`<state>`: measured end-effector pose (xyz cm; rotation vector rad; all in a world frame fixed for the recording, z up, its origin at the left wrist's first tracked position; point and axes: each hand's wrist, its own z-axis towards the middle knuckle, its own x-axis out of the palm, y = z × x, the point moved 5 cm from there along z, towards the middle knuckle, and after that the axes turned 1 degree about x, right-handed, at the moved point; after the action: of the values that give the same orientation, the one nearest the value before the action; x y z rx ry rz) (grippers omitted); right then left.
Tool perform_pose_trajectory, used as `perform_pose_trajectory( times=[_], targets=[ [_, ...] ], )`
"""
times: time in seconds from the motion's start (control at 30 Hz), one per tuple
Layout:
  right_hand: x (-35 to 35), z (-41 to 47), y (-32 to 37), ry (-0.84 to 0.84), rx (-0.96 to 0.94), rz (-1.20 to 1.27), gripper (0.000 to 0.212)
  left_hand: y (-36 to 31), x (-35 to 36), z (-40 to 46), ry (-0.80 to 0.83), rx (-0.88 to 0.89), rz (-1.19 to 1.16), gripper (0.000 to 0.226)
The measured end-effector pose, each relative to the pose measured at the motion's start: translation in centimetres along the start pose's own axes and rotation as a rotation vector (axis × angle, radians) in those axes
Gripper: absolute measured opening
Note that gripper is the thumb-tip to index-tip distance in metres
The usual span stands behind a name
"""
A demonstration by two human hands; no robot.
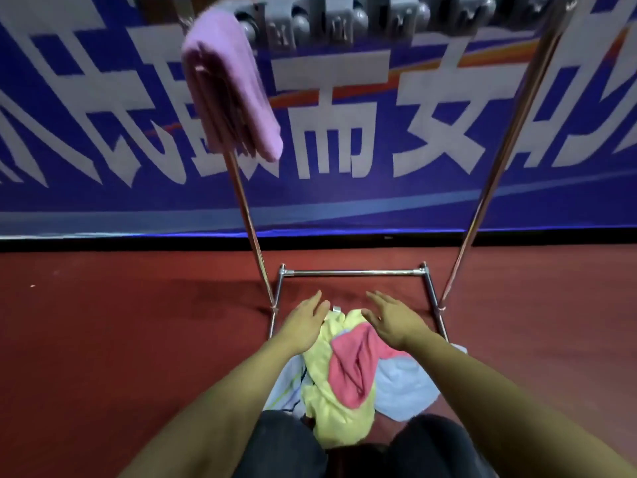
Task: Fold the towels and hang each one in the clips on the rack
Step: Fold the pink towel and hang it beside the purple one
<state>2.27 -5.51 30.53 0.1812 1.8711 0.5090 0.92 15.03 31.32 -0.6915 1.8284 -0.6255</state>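
Closest to the camera there's a heap of loose towels on the red floor right in front of the person's knees: a yellow towel (pixel 331 391) down the middle, a coral-red towel (pixel 355 367) bunched on top of it, and a pale blue towel (pixel 403 391) spread underneath, sticking out on both sides. Both arms reach out over the heap. The left hand (pixel 305 322) is flat with straight fingers, its grip wide and holding nothing, right at the far left edge of the yellow one; can't tell if it's actually touching. The right hand (pixel 393 320) is the same deal, fingers spread and relaxed, grip wide, over the far end of the red one. Just past the hands is the metal base bar of the rack (pixel 355 272), with its two poles slanting up. Up top, a folded pink towel (pixel 231 88) hangs from the leftmost of the grey clips (pixel 331 25). Behind it all is a blue banner (pixel 379 188).
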Motion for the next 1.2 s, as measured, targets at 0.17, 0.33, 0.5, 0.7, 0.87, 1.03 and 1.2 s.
perform_pose_trajectory(
  times=[0.17, 0.33, 0.5, 0.7, 0.87, 1.03, 1.2],
  targets=[
    [7.3, 2.3, -6.2, 0.102, 0.075, 0.003, 0.06, 5.9, 6.8, 4.8, 0.121, -0.06, 0.109, 0.057],
    [14.8, 5.1, -11.0, 0.214, 0.137, 0.051, 0.061, 10.5, 11.9, 9.7, 0.168, 0.013, 0.266, 0.044],
    [21.1, 8.7, -14.2, 0.249, 0.323, 0.268, 0.066, 14.2, 17.4, 15.2, 0.31, -0.075, 0.22, 0.057],
    [27.3, 12.0, -17.6, 0.163, 0.65, 0.65, 0.059, 17.6, 22.0, 20.9, 0.291, -0.106, 0.219, 0.054],
    [30.2, 13.1, -19.5, -0.017, 0.836, 0.943, 0.051, 21.5, 23.9, 23.1, 0.213, -0.202, 0.117, 0.053],
    [30.7, 13.1, -18.7, -0.03, 0.811, 1.138, 0.023, 22.1, 24.9, 23.0, 0.197, -0.253, 0.104, 0.027],
    [27.1, 11.6, -17.6, -0.051, 0.71, 1.137, 0.032, 18.3, 23.2, 22.1, 0.198, -0.138, 0.049, 0.029]
  ],
)
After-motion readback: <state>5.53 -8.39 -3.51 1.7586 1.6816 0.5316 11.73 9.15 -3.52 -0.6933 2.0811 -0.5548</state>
